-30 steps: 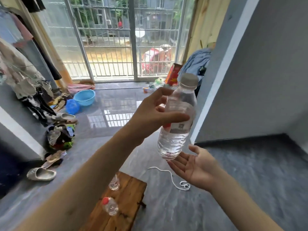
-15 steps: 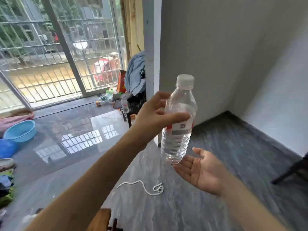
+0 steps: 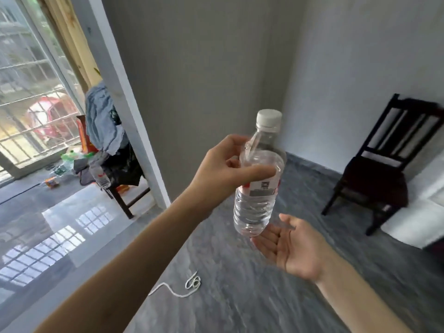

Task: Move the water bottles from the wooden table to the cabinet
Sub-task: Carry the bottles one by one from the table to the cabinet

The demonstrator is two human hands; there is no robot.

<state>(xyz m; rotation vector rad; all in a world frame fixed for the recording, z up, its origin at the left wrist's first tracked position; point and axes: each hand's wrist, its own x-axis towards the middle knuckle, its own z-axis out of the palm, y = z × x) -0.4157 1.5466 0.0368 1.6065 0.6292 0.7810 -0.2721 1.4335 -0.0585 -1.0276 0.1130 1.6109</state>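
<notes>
Your left hand (image 3: 225, 169) grips the clear plastic water bottle with the white cap (image 3: 258, 179) upright by its shoulder; your right hand (image 3: 292, 252) waits flat, palm up, just beneath its base. You're mid-carry; no cabinet shows, so next find it.

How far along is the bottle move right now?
Done: nothing visibly delivered; no cabinet or wooden table is in view. In hand: the left hand grips one capped water bottle upright in mid-air, the right hand open, palm up, just below its base. Left: carrying it to the cabinet; remaining bottles cannot be counted here.
</notes>
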